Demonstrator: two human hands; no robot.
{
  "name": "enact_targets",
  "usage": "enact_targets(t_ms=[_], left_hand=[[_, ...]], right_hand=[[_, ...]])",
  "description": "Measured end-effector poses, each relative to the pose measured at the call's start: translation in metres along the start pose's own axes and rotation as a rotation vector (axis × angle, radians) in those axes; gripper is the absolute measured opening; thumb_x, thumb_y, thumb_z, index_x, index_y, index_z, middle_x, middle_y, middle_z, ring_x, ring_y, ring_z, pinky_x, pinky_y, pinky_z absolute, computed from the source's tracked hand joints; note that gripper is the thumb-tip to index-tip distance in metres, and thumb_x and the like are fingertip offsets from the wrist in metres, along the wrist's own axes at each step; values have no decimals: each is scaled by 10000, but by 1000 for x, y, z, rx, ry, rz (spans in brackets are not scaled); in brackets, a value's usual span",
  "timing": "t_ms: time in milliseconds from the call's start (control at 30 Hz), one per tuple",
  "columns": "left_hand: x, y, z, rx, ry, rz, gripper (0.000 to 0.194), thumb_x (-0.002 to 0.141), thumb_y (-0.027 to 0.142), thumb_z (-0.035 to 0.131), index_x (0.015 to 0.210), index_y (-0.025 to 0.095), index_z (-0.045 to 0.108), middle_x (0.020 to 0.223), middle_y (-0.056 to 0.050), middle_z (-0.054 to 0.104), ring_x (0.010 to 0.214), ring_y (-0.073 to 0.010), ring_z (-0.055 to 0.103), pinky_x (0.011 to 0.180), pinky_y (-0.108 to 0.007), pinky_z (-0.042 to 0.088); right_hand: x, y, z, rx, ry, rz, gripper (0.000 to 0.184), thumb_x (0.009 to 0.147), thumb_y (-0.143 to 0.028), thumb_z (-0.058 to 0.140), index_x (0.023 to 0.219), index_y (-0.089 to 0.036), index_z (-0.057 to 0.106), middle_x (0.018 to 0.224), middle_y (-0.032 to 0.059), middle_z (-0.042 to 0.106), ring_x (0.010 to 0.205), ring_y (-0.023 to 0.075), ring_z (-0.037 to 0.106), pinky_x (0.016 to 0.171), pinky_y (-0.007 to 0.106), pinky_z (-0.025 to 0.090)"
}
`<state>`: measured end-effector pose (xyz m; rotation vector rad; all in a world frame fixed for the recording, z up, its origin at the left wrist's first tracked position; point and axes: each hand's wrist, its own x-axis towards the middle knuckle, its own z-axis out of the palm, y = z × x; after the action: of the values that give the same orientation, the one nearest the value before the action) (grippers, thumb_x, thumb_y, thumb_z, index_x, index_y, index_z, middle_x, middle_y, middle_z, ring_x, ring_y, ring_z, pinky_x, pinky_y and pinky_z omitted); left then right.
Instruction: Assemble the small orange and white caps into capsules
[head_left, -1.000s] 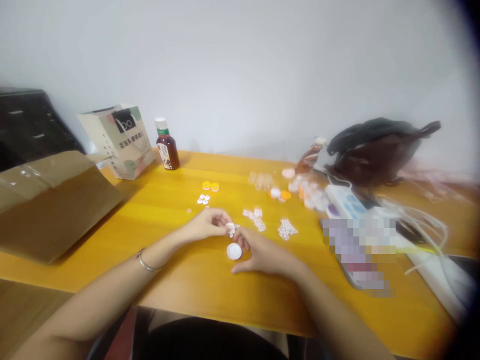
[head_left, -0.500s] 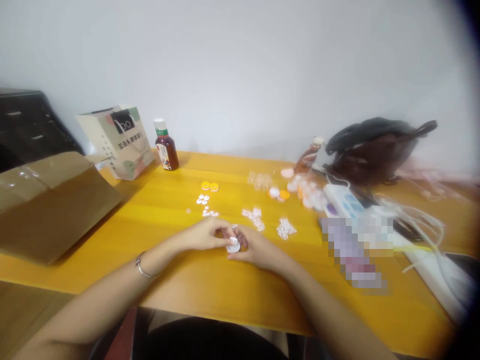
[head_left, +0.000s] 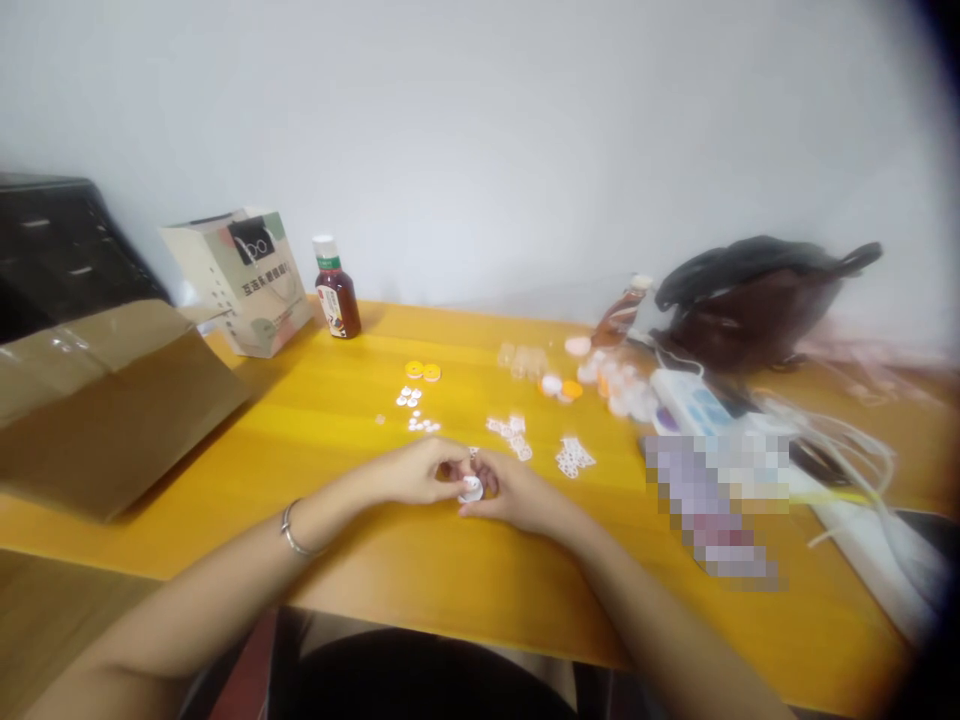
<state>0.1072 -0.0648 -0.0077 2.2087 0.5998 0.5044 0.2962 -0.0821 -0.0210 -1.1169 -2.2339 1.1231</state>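
Note:
Between my two hands is a small white round piece, low over the table's near middle. My left hand pinches it from the left with thumb and fingertips. My right hand has its fingers curled round the right side of the same piece. The fingers partly hide it, so its exact kind is unclear. Just beyond my hands lie several small white discs, several larger white discs and two yellow rings. Thin white cut-out pieces lie to the right, with another pile of white pieces beside them.
A cardboard box and a paper bag stand on the left, near a dark red bottle. On the right are a heap of white and orange pieces, another bottle, a power strip, cables and a dark bag.
The whole view has shifted slightly. Both hands stay together on the white round piece, with the left thumb now covering a little more of it.

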Motion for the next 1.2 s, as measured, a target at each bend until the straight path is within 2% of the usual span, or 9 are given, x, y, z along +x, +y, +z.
enact_targets(t_ms=[300, 433, 600, 700, 800, 900, 1000, 1100, 1200], left_hand=[[0, -3, -3, -2, -6, -44, 155, 786, 263, 533, 796, 120, 591, 779, -51, 634, 680, -116, 561, 625, -226, 439], [-2, -5, -5, -24, 41, -102, 174, 785, 278, 542, 830, 119, 593, 754, -47, 631, 665, -114, 562, 628, -229, 445], [1, -15, -9, -174, 175, -136, 212, 774, 311, 569, 832, 107, 577, 755, -49, 610, 675, -110, 554, 642, -232, 447], [4, -19, -11, -310, 199, -146, 226, 778, 329, 568, 839, 111, 563, 763, -46, 608, 676, -105, 560, 654, -235, 449], [6, -20, -12, -356, 235, -165, 257, 760, 353, 587, 865, 120, 560, 747, -35, 607, 665, -104, 564, 646, -231, 450], [13, -25, -17, -226, 392, -210, 299, 773, 411, 548, 877, 131, 562, 737, -24, 602, 639, -106, 560, 618, -229, 451], [31, -33, -30, 114, 511, -210, 351, 799, 460, 481, 927, 147, 574, 796, -38, 616, 680, -132, 570, 639, -255, 462], [62, -46, -47, 460, 451, -134, 399, 803, 426, 489, 1094, 157, 531, 935, -68, 615, 845, -171, 576, 773, -293, 459], [101, -62, -58, 502, 431, -132, 430, 830, 334, 459, 1204, 124, 455, 1073, -119, 574, 938, -198, 562, 860, -328, 434]], right_hand=[[1, 0, 0, 30, 7, 21, 287, 625, -325, 699, 800, -174, 528, 670, -38, 498, 599, 104, 436, 538, 216, 327], [1, 2, 2, 64, 29, 41, 262, 639, -333, 685, 786, -177, 535, 649, -45, 479, 585, 98, 424, 523, 214, 323], [4, 1, 8, 320, 103, 94, 276, 677, -367, 649, 831, -179, 519, 682, -40, 494, 584, 86, 438, 542, 221, 354], [8, 1, 12, 538, 155, 101, 306, 665, -374, 659, 844, -188, 495, 733, -31, 532, 626, 91, 496, 589, 237, 399], [11, 2, 13, 635, 173, 135, 324, 642, -364, 680, 838, -190, 490, 721, -28, 568, 603, 91, 520, 573, 237, 412], [12, 6, 10, 644, 180, 186, 323, 646, -349, 680, 856, -191, 493, 634, -46, 576, 504, 73, 496, 506, 215, 377], [13, 10, 8, 685, 192, 215, 350, 638, -339, 691, 879, -196, 481, 573, -62, 572, 452, 65, 477, 460, 199, 339], [13, 11, 7, 744, 191, 224, 384, 618, -322, 710, 896, -194, 478, 563, -64, 577, 448, 63, 481, 457, 195, 339], [14, 12, 9, 778, 194, 222, 409, 597, -299, 724, 909, -189, 483, 573, -61, 586, 452, 60, 487, 468, 196, 350]])
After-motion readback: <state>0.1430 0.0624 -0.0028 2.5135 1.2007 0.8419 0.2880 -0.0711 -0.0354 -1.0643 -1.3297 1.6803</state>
